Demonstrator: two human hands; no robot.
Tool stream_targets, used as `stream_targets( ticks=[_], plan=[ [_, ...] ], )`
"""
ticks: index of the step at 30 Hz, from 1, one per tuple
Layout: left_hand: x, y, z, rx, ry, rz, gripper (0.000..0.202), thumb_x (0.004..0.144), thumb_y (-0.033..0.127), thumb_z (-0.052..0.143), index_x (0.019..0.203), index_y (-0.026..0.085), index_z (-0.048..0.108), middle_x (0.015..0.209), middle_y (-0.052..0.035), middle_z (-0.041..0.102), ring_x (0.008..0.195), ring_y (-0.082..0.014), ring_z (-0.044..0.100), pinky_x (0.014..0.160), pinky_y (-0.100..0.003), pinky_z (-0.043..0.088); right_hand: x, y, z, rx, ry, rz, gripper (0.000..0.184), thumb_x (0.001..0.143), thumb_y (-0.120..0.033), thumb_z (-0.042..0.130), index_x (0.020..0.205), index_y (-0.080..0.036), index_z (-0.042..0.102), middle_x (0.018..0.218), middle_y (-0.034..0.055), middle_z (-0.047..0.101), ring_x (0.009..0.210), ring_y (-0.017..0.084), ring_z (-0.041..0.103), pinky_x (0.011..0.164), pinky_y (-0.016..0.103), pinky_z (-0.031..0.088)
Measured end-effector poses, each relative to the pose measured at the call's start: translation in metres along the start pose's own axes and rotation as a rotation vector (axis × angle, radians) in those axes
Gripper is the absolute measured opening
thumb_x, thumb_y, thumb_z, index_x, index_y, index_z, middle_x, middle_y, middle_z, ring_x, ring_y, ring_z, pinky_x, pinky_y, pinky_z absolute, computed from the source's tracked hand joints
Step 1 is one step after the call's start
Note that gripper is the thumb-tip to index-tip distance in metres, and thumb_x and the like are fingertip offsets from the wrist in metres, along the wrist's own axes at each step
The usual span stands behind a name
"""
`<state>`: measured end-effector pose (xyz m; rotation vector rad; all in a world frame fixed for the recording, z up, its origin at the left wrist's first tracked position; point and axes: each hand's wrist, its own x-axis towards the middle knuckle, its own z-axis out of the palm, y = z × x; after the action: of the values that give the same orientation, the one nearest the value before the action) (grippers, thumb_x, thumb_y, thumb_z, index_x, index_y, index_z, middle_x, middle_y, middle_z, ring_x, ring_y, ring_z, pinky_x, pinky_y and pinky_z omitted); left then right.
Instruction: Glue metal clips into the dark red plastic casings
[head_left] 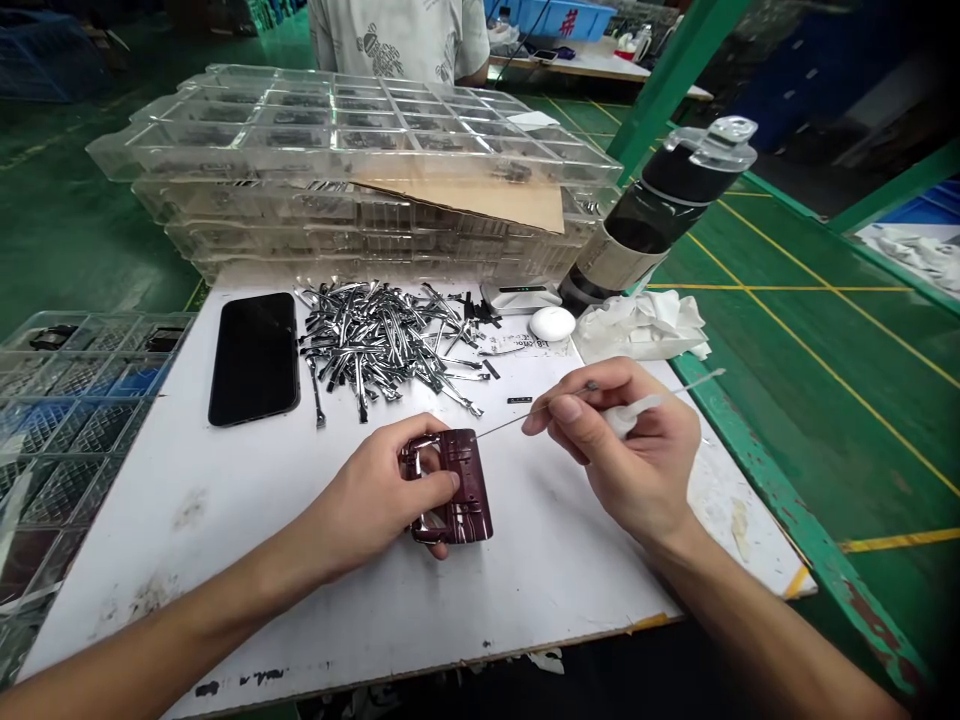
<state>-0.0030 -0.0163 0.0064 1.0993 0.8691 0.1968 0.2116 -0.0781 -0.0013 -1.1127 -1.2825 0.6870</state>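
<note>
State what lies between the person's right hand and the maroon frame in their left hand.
In the head view, a thin metal needle runs from the right hand toward the maroon frame, over the white board.

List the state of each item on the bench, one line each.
left hand, gripping frame
maroon frame, held in left hand
right hand, pinching needle tool
needle tool, tip at frame's edge
phone, lying flat, screen dark
metal clips, loose pile
clear trays, stacked
cardboard, lying on top tray
bottle, capped, tilted
white fabric, crumpled
</note>
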Motion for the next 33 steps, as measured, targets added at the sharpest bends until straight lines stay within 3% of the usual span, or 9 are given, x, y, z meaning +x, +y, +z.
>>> stream_targets(
  ticks=[8,14,33],
  plan=[
    [0.0006,-0.0025,-0.0002,-0.026,0.028,0.021,0.018,0.081,0.020,0.071,0.095,0.021,0.060,0.072,0.0051,0.058,0.052,-0.0135,0.061,0.051,-0.031,0.062,0.0017,-0.0080,-0.0034,-0.067,-0.305,-0.068,0.006,0.090,-0.016,0.072,0.087,-0.019,0.068,0.065,-0.0014,0.070,0.053,0.012,0.063,0.050,0.023,0.047],
    [0.0002,0.0003,0.0015,-0.037,0.037,0.020,0.018,0.080,0.020,0.070,0.095,0.022,0.060,0.071,0.0041,0.060,0.052,-0.0135,0.058,0.050,-0.032,0.062,0.0030,-0.0080,-0.0018,-0.066,-0.404,-0.058,0.005,0.090,-0.015,0.071,0.086,-0.019,0.070,0.064,-0.0010,0.069,0.052,0.012,0.064,0.048,0.023,0.047],
    [-0.0012,0.0033,0.0016,-0.039,0.045,-0.002,0.024,0.076,0.022,0.075,0.095,0.022,0.060,0.074,0.0038,0.058,0.053,-0.0140,0.059,0.051,-0.034,0.063,0.0026,-0.0067,-0.0020,-0.090,-0.417,-0.072,0.005,0.090,-0.015,0.071,0.088,-0.020,0.070,0.066,-0.0011,0.070,0.051,0.012,0.064,0.048,0.023,0.047]
  ],
)
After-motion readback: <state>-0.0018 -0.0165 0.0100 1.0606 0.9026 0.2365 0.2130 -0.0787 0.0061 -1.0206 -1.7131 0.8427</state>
